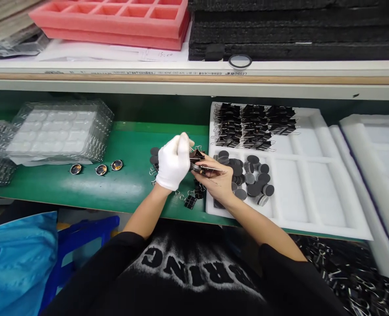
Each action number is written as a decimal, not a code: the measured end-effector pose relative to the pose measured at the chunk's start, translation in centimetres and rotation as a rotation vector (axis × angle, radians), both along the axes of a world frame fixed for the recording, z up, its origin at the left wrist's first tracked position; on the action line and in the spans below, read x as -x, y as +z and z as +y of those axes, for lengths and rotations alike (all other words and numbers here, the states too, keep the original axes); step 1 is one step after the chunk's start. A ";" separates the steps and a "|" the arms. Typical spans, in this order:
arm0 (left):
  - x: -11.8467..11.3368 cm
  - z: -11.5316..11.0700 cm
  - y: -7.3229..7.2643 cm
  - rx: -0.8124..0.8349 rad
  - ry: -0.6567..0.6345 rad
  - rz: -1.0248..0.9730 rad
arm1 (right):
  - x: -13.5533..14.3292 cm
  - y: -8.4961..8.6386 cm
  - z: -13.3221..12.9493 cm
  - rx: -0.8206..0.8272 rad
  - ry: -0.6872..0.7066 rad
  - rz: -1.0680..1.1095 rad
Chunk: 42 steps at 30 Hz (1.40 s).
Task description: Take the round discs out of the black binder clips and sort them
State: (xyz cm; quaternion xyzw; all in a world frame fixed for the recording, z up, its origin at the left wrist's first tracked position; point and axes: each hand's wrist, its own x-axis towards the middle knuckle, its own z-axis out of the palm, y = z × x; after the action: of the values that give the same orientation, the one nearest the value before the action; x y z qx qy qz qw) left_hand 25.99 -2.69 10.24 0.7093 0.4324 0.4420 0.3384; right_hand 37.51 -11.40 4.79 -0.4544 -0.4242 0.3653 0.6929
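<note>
My left hand [174, 162], in a white glove, is closed at a black binder clip [197, 155] over the green work surface. From the other side, my bare right hand [220, 179] grips the same clip, and thin wire handles stick out past its fingers. A dark round piece seems to sit at the clip, partly hidden by the fingers. Loose binder clips [190, 201] lie just below my hands. Dark discs [154, 156] show to the left of the glove. Beside my right hand, more grey and black discs [253, 188] are heaped in a white foam tray [293, 188].
Rows of binder clips [253, 125] fill the tray's upper compartments. Three round amber-faced pieces [101, 169] lie to the left, near stacked clear plastic trays [59, 131]. A shelf edge [131, 87] runs across behind, carrying pink foam [115, 26]. Many clips [352, 276] lie at lower right.
</note>
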 end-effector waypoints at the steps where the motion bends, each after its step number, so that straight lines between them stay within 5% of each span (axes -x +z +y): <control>1: -0.2 0.0 0.1 0.013 0.019 -0.024 | 0.1 -0.1 0.0 0.008 -0.014 0.003; 12: -1.8 1.0 0.3 0.085 0.083 -0.274 | 0.9 0.4 -0.2 -0.039 -0.121 -0.062; 18: -1.6 4.1 0.8 0.151 0.124 -0.348 | 3.7 1.5 0.2 0.012 -0.315 0.273; 30: 0.3 4.6 -1.5 0.087 0.098 -0.211 | 7.1 -0.5 2.4 0.136 -0.390 0.201; 42: -0.1 4.5 -1.5 0.186 0.100 -0.280 | 8.5 -1.4 3.0 0.129 -0.490 0.150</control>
State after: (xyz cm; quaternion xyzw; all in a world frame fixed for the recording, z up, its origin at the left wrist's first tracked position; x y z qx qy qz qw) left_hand 26.11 1.79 8.70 0.5842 0.4547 0.5107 0.4372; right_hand 29.04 -8.36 3.37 -0.5582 -0.2249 0.2457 0.7599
